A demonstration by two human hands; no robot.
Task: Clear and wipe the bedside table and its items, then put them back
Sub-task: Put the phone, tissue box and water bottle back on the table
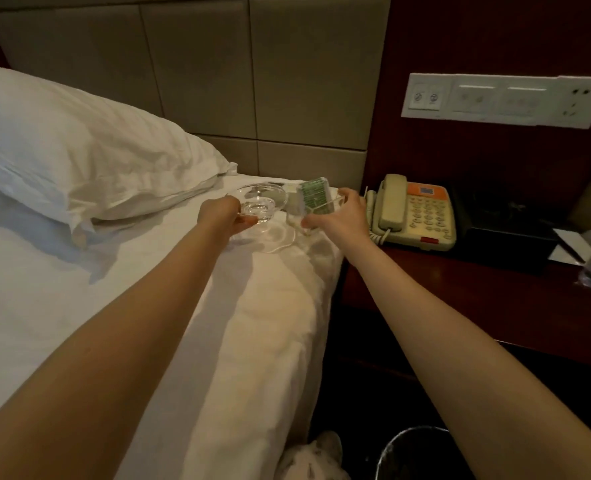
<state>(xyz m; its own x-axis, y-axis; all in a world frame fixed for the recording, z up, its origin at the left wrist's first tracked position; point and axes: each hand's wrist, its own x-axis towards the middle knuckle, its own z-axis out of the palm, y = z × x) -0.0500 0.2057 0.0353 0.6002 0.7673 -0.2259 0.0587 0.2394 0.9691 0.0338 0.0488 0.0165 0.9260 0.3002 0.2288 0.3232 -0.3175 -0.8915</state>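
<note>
While the bed (79, 271) takes the cleared items, I judge clearing is the step in hand: the worktop (460, 289) has the phone (415, 213) on it. My left hand (219, 213) grips a glass dish (263, 199) down at the sheet. Just beside it, my right hand (339, 216) curls round a clear holder (313, 199) with a green packet. The next move calls for releasing both gently, then fetching the phone.

The telephone (413, 213) is seen in cream plastic, slightly glossy. Beneath it, the bedside table (460, 292) is shown in polished dark red wood. Left of the telephone, an ashtray (261, 202) of clear glass and a transparent acrylic holder (316, 206) are seen over creased white cloth bed sheet (79, 271). Above the telephone, a switch panel (505, 100) of smooth white plastic is mounted.
</note>
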